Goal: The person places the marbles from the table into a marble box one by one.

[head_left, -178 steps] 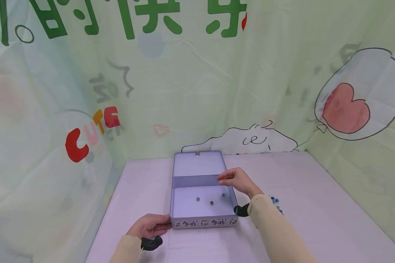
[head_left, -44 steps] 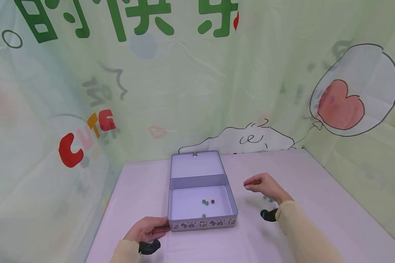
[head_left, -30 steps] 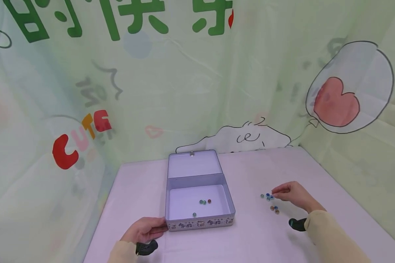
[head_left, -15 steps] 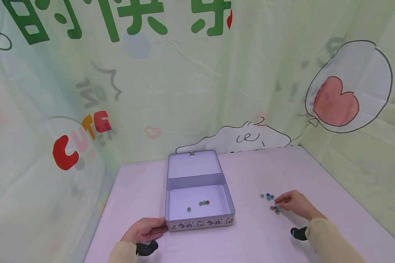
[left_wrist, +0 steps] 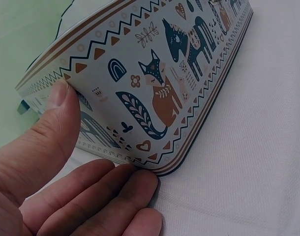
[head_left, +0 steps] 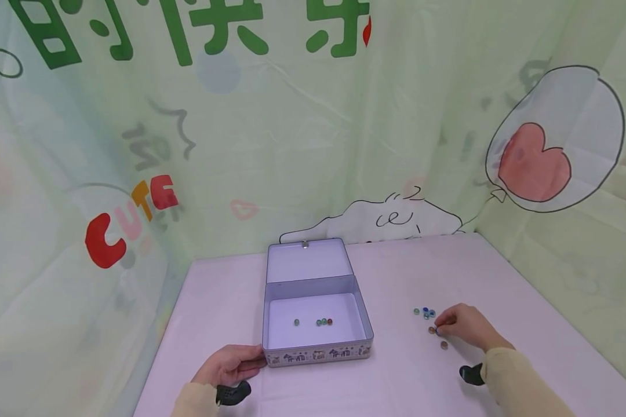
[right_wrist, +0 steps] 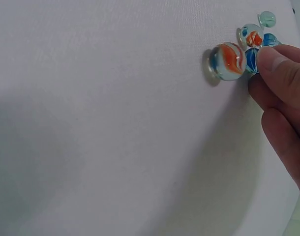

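Observation:
An opened tin box (head_left: pixel 317 354) with animal patterns stands on the table, hinged lid (head_left: pixel 309 263) laid back. Inside lie a green marble (head_left: pixel 296 322) alone and a row of two green marbles and a red-brown marble (head_left: pixel 330 321). My left hand (head_left: pixel 232 363) rests at its near left corner; in the left wrist view the thumb (left_wrist: pixel 59 101) touches the side wall and the fingers lie along the base. To the right, my right hand (head_left: pixel 468 327) pinches a blue-swirled marble (right_wrist: pixel 251 60) between thumb and finger, at table level. An orange-swirled marble (right_wrist: pixel 228 62) sits close by.
Several blue and green marbles (head_left: pixel 426 313) cluster just beyond the right hand. One brownish marble (head_left: pixel 444 345) lies nearer the front. A pale cloth covers the table (head_left: pixel 396 382), and a printed curtain (head_left: pixel 292 145) hangs behind and at both sides.
My right hand has come from above the tin to the marbles on the right and pinched a blue one. An orange-brown marble rolled forward; the lone green one inside rolled. My left hand stayed.

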### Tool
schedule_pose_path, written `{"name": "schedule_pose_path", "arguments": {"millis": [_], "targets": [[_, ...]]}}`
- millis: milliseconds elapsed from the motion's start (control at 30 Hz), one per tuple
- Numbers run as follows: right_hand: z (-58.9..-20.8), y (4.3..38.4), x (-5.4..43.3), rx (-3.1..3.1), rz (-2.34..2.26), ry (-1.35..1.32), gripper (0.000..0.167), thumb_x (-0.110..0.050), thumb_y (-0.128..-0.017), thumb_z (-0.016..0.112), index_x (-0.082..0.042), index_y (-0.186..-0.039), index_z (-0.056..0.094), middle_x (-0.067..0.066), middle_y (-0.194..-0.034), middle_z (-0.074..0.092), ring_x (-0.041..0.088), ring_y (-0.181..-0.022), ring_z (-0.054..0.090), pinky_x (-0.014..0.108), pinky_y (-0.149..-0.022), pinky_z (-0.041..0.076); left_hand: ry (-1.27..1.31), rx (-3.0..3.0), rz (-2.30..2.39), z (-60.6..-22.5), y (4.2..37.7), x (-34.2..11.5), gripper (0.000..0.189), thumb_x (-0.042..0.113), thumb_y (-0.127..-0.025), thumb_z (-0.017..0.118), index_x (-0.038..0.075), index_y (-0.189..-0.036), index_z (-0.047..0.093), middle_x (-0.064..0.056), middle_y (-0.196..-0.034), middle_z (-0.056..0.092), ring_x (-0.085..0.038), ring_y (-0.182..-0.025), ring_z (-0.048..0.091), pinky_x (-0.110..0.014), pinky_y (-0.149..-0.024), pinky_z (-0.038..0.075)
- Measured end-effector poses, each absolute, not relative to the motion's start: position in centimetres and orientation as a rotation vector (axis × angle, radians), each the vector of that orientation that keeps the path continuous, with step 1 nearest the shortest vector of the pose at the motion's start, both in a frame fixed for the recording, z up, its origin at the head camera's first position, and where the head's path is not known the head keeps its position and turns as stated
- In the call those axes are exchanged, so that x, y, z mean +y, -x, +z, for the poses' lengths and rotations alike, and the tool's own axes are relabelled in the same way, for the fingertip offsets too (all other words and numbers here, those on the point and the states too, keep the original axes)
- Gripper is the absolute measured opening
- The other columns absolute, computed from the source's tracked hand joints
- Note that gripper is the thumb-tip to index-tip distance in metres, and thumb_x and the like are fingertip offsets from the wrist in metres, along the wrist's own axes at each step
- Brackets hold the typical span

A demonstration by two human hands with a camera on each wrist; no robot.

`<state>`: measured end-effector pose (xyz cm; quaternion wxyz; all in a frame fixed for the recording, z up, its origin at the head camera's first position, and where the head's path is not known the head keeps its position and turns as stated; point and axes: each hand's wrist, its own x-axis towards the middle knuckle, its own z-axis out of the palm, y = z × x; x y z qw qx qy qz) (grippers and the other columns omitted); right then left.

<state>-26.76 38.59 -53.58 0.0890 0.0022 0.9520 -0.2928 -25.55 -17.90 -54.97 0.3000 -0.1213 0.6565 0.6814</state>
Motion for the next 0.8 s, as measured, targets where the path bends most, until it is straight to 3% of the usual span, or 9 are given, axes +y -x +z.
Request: {"name": "schedule_pose_path", "arguments": {"millis": [300, 533, 800], "targets": [[-54.0, 26.7, 38.8, 2.857, -0.886, 0.009, 0.013, -0.011, -0.083, 0.082, -0.008, -0.096, 0.078, -0.001, -0.087, 0.076, 0.012, -0.081, 0.065, 0.03, -0.074, 0.053, 0.321, 1.747, 1.81, -55.0, 25.6, -17.9, 0.032, 0.014, -0.096, 0.072, -0.008, -0.12, 0.07, -0.014, -0.105, 0.078, -0.019, -0.096, 0.075, -0.041, -0.094, 0.062], [-53.8, 26.2, 39.2, 2.82, -1.047, -0.109, 0.023, -0.015, -0.087, 0.081, -0.004, -0.107, 0.077, 0.007, -0.099, 0.077, 0.018, -0.092, 0.07, 0.034, -0.08, 0.061, 0.325, 1.756, 1.796, -55.1, 25.7, -17.8, 0.033, 0.017, -0.096, 0.073, -0.005, -0.12, 0.071, -0.014, -0.105, 0.079, -0.02, -0.095, 0.076, -0.043, -0.095, 0.061], [-52.3, 26.3, 38.3, 2.786, -1.226, -0.043, 0.031, -0.023, -0.094, 0.076, -0.002, -0.116, 0.074, 0.01, -0.109, 0.077, 0.018, -0.096, 0.069, 0.033, -0.083, 0.059, 0.324, 1.753, 1.788, -55.1, 25.8, -17.9, 0.038, 0.016, -0.095, 0.074, -0.009, -0.124, 0.067, -0.016, -0.107, 0.078, -0.02, -0.095, 0.076, -0.043, -0.095, 0.061]]}}
